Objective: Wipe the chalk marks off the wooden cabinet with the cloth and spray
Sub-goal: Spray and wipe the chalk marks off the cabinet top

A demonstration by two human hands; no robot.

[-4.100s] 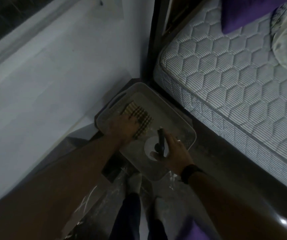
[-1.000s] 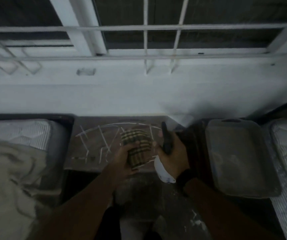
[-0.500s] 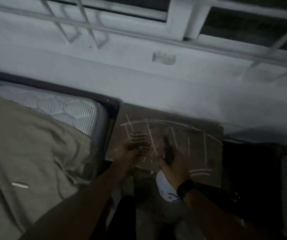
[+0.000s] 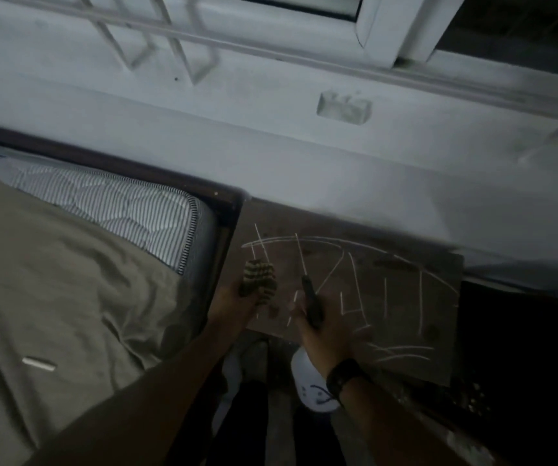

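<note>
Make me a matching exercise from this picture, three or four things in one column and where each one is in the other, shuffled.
Things:
1. checked brown cloth
2. white spray bottle with dark trigger head
3. white chalk marks
4. small white stick

Places:
A. on the olive bedsheet
B. in the left hand
C. on the brown wooden cabinet top
D. in the right hand

Pairs: 1-B, 2-D, 3-C, 4-A

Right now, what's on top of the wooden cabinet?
White chalk marks cover the wooden cabinet. Any marks beneath the left hand gripping the cloth are hidden.
</note>
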